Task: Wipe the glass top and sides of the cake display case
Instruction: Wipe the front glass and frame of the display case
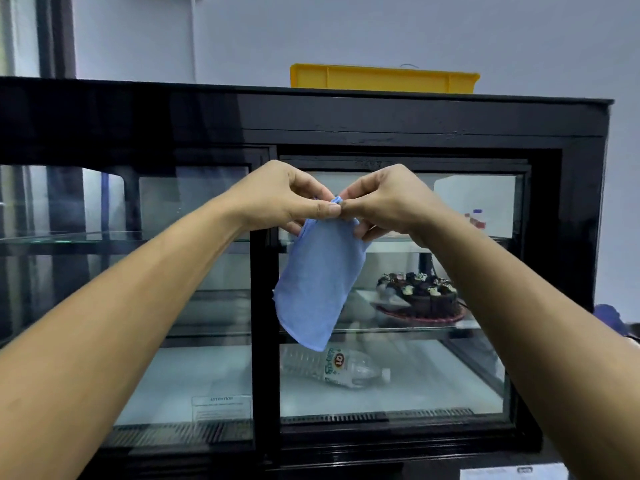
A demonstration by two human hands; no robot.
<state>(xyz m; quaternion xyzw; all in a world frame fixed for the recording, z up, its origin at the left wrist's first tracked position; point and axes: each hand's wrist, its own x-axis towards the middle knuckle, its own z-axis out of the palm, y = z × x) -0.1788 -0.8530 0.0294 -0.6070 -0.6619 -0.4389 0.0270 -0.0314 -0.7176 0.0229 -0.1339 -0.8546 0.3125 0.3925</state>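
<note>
Two hands, my left hand point(291, 199) and right hand point(381, 202), pinch the top edge of the thin, soft blue microfibre cloth point(320, 282), hanging limp and light before the black-framed glass cake display case point(415, 116); I judge bunching it gives firmer wiping grip.

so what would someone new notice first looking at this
Most likely the blue cloth, hanging in the middle of the view, pinched at its top edge by the left hand and the right hand in front of the black display case. Behind the glass, a chocolate cake sits on the right shelf with a plastic bottle lying on its side below, and a yellow tray rests on top of the case.
</note>
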